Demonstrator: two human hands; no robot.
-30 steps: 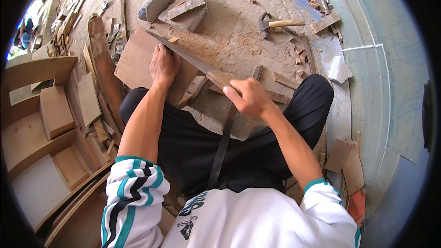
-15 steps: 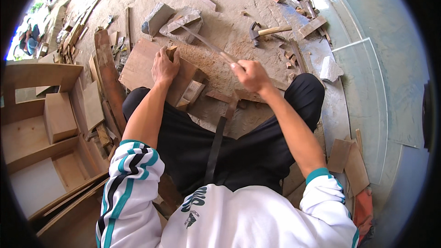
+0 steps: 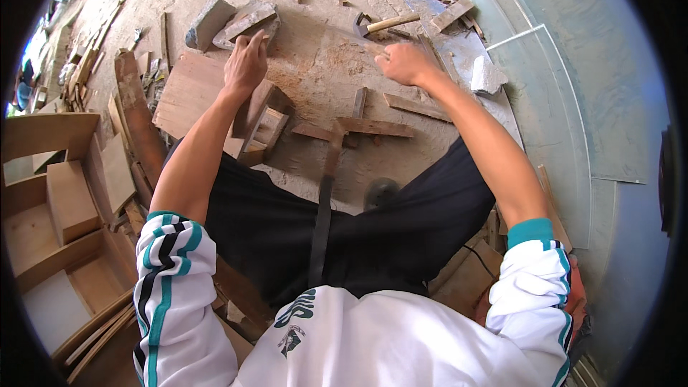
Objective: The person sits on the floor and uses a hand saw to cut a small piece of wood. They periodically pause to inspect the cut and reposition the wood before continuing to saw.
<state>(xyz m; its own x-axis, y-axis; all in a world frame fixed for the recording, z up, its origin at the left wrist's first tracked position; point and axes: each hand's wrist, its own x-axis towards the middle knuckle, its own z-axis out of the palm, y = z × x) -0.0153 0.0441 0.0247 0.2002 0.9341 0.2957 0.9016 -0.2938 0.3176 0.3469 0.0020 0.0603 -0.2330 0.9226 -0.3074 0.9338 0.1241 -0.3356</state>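
Observation:
My left hand (image 3: 245,64) is out in front with bent fingers closed round a small wooden block, mostly hidden by them. It hovers by a broken concrete lump (image 3: 269,18) with a wood strip (image 3: 247,23) lying on it. Below the hand is a flat board (image 3: 188,93) with a box-like wooden piece (image 3: 266,129) beside it. My right hand (image 3: 408,63), further right, grips the wooden handle (image 3: 374,49) of a long thin file. The file's blade is smeared by motion and points left over the sawdust. A hammer (image 3: 390,23) lies on the ground just beyond this hand.
Wood strips (image 3: 376,127) lie between my knees, near a black strap (image 3: 322,222). A wooden cabinet frame (image 3: 50,244) stands at left, beside a long plank (image 3: 136,107). Glass sheets (image 3: 545,100) lie at right, near a white stone chunk (image 3: 489,75). Wood scraps (image 3: 451,14) are piled beyond.
My left hand has moved forward and off the board towards the concrete lump. My right hand has shifted forward and right with the file. The view has turned, and my knees have spread wider.

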